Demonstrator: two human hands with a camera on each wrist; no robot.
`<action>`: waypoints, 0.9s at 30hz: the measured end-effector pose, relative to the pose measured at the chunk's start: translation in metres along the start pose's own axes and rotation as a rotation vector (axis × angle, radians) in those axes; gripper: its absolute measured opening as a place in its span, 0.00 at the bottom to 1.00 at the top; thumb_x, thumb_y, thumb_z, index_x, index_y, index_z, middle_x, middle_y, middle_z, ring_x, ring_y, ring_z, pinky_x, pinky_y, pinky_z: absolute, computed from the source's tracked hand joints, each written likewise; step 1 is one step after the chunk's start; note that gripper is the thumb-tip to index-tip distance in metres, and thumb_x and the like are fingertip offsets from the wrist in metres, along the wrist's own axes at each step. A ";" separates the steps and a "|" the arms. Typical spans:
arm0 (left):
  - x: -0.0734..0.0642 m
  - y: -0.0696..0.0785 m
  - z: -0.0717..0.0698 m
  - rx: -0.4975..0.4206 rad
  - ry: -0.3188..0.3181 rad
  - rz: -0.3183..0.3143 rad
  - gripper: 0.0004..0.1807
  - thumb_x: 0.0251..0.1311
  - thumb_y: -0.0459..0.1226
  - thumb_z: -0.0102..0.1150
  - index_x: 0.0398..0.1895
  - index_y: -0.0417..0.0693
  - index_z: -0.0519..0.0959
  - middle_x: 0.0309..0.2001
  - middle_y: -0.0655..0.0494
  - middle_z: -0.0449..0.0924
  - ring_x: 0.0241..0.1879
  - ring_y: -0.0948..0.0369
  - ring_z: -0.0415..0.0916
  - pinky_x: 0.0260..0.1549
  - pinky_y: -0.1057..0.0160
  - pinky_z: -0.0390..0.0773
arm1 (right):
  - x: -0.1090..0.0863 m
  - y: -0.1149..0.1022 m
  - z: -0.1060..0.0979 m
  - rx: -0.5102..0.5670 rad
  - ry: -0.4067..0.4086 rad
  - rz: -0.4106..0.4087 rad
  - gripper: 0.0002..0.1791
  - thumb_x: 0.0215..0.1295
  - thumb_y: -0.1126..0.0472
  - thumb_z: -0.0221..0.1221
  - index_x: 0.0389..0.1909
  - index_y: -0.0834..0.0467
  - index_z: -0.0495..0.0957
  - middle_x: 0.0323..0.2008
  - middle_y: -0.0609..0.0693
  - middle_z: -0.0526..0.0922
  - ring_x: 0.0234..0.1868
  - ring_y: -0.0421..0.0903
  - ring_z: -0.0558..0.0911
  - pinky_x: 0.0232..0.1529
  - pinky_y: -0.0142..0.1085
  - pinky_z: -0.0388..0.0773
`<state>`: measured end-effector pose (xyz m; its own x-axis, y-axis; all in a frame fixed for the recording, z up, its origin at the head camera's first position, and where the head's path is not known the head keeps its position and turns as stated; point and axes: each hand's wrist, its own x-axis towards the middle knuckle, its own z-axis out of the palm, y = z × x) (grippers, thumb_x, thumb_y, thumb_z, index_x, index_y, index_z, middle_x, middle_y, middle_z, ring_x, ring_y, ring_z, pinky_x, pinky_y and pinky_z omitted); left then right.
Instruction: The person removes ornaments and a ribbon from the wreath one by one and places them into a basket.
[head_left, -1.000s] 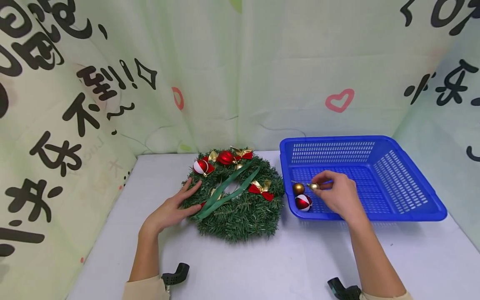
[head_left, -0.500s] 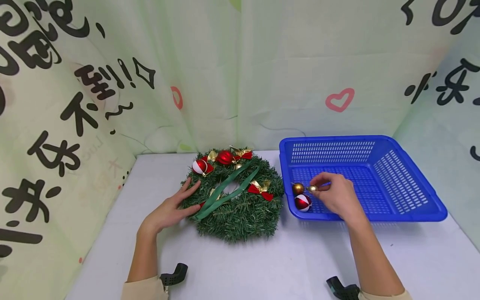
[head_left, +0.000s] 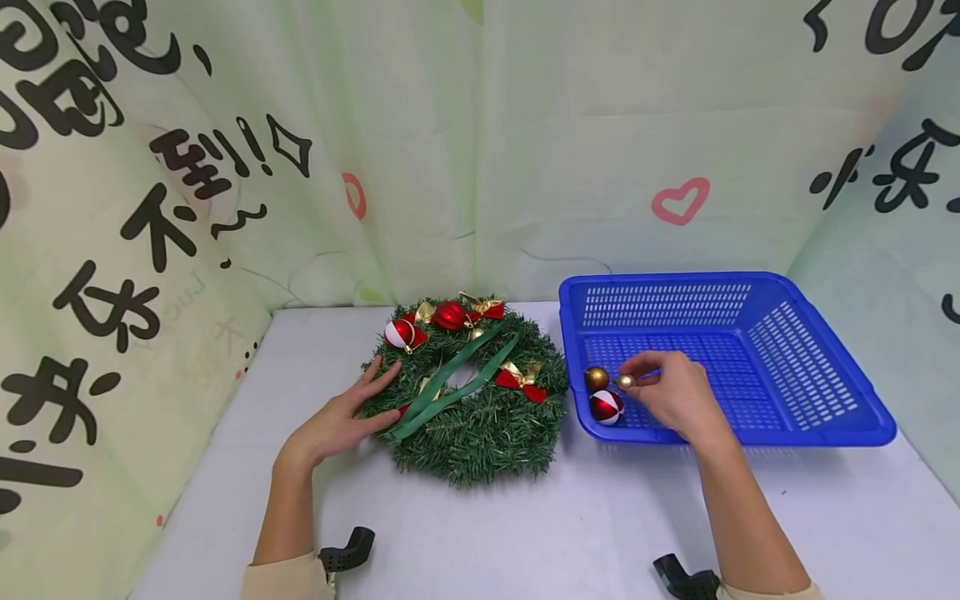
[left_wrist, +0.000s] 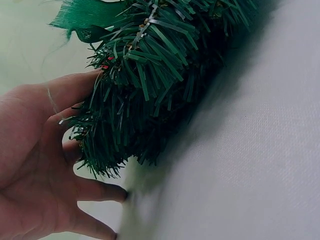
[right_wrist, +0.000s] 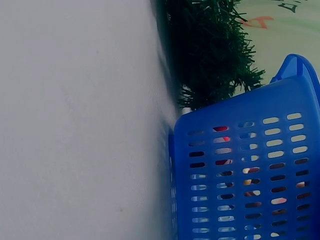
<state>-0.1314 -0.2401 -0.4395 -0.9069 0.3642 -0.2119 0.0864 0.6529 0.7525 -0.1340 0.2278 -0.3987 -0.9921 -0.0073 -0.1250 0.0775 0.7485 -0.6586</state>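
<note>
A green wreath [head_left: 480, 450] lies on the table, with red-and-gold bows, a red bauble [head_left: 451, 315], a red-and-white bauble [head_left: 403, 334] and a green ribbon [head_left: 450, 379] across its middle. My left hand [head_left: 343, 423] rests on its left side, fingers spread; the left wrist view shows the fingers against the needles. Inside the blue basket [head_left: 795, 287], my right hand [head_left: 675, 392] pinches a small gold bauble [head_left: 625, 381] between thumb and fingertips. Beside it lie a darker gold bauble [head_left: 597, 378] and another red-and-white bauble [head_left: 607, 407]. The basket wall mostly hides this hand in the right wrist view.
The basket stands right of the wreath, its perforated wall [right_wrist: 235, 175] close to the needles. A white cloth [head_left: 480, 542] covers the table. Printed curtains [head_left: 525, 150] hang behind and at both sides. Black wrist mounts [head_left: 348, 550] sit at both cuffs.
My right hand has shifted slightly left with the small gold bauble, bringing it nearer the darker gold one. The left hand and the wreath stay put.
</note>
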 end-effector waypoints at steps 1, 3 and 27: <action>0.000 0.000 0.000 0.001 0.000 0.001 0.42 0.73 0.55 0.59 0.85 0.72 0.51 0.86 0.61 0.31 0.83 0.38 0.37 0.72 0.26 0.53 | 0.000 0.000 0.000 0.000 -0.003 0.002 0.12 0.67 0.65 0.67 0.49 0.63 0.86 0.46 0.64 0.89 0.48 0.61 0.88 0.51 0.56 0.81; 0.000 0.000 0.000 0.002 0.000 0.001 0.42 0.73 0.55 0.59 0.85 0.71 0.51 0.86 0.60 0.31 0.83 0.38 0.37 0.72 0.26 0.53 | -0.001 0.001 0.000 0.000 -0.010 0.006 0.13 0.67 0.66 0.66 0.51 0.63 0.86 0.47 0.64 0.89 0.49 0.61 0.88 0.51 0.56 0.81; 0.001 0.001 -0.001 0.004 -0.004 0.002 0.43 0.72 0.56 0.60 0.85 0.72 0.51 0.86 0.59 0.31 0.82 0.36 0.40 0.71 0.25 0.54 | -0.002 -0.001 0.001 -0.016 -0.028 -0.005 0.17 0.68 0.64 0.66 0.56 0.63 0.84 0.50 0.67 0.88 0.51 0.62 0.88 0.49 0.53 0.84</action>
<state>-0.1321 -0.2396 -0.4381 -0.9053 0.3678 -0.2127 0.0899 0.6551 0.7502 -0.1318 0.2264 -0.3983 -0.9893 -0.0296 -0.1427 0.0707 0.7592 -0.6470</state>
